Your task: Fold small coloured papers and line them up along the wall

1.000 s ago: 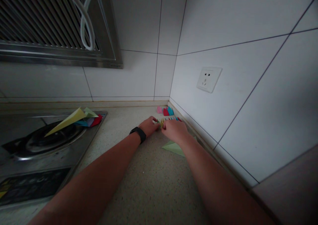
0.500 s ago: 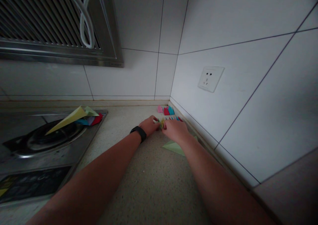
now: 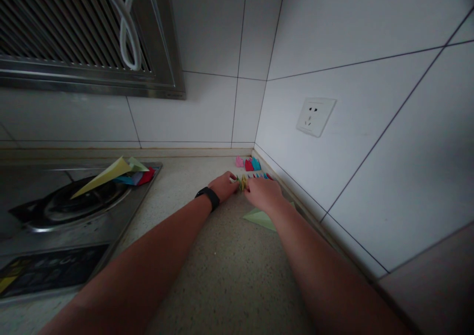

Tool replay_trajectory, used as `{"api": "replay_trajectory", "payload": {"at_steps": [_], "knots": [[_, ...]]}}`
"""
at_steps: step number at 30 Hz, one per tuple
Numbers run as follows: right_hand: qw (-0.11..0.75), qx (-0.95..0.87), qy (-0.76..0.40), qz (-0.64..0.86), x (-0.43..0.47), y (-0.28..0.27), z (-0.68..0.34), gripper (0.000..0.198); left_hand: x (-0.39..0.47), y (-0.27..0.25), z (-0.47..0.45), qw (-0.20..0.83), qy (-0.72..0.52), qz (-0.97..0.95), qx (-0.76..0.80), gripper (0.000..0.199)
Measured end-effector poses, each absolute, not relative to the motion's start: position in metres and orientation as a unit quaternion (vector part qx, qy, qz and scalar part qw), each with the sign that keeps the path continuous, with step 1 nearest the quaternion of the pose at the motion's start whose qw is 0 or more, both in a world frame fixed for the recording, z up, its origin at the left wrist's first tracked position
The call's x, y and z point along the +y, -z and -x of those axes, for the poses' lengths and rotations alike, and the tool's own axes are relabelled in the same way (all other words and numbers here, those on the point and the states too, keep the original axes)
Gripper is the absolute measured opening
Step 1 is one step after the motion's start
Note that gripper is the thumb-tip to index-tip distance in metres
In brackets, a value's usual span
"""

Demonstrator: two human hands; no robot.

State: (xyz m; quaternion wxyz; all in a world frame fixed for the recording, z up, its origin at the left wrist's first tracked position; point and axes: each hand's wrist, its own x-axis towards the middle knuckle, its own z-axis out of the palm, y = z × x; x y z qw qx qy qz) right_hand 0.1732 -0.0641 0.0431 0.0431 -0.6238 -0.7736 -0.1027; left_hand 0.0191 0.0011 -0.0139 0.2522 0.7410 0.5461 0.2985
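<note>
At the far corner of the counter my left hand, with a black band on its wrist, is closed in a pinch on a small green folded paper piece. Right beside it, a yellow folded paper piece with pointed tips stands between the two hands. My right hand pinches its right side, fingers mostly hidden behind the knuckles. Beyond that hand peek blue and red paper tips. Farther back stand folded paper pieces: pink, red and blue. Beneath my right wrist lies a pale green paper sheet.
At left is a gas stove, with a yellow folded paper and other coloured papers across its burner. A range hood with a looped white cable hangs above. Tiled walls meet behind the counter; the right one has a socket.
The view has shifted very slightly. Both hands stay at the yellow and green paper pieces, with only small finger movement; the other papers lie as before.
</note>
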Motion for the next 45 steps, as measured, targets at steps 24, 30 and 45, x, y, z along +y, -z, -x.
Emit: {"api": "replay_trajectory", "payload": {"at_steps": [24, 30, 45], "knots": [[0.052, -0.768, 0.096, 0.632, -0.063, -0.043, -0.172, 0.042, -0.002, 0.010, -0.019, 0.265, -0.298, -0.739, 0.543, 0.029], [0.049, -0.766, 0.105, 0.633, -0.063, -0.042, -0.173, 0.039, -0.004, 0.008, -0.020, 0.259, -0.300, -0.736, 0.549, 0.029], [0.184, -0.697, 0.116, 0.683, -0.066, -0.058, -0.175, 0.034, -0.006, 0.005, -0.018, 0.253, -0.300, -0.733, 0.555, 0.028]]}}
